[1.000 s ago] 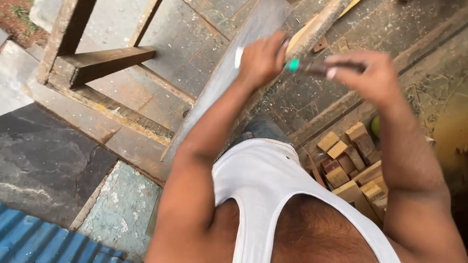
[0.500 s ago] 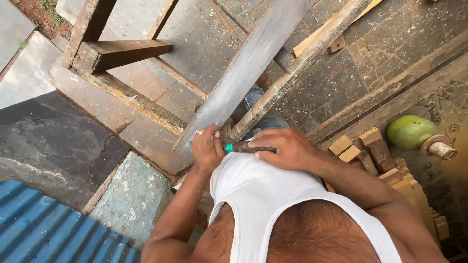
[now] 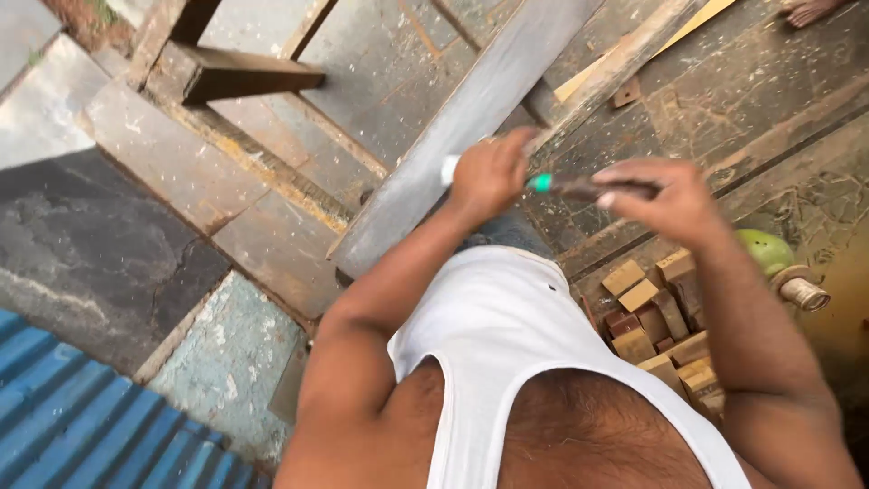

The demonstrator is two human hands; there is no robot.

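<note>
Both hands have risen from the waist: left hand (image 3: 487, 177) and right hand (image 3: 667, 195) pinch a blurred, dark green-tipped tool (image 3: 579, 186), partly hidden.

Wood, stone, metal and cloth

A long grey plank (image 3: 462, 122) is seen, dull and smooth, of rough-edged wood. The small blocks (image 3: 656, 317) are made of bare, matt wood. The floor (image 3: 109, 244) is made of rough, worn stone slabs. A blue sheet (image 3: 81, 426) is ribbed like metal. The white vest (image 3: 507, 335) is soft cloth. A shiny green cap (image 3: 541, 182) is seen on the dark tool (image 3: 588, 187).
</note>
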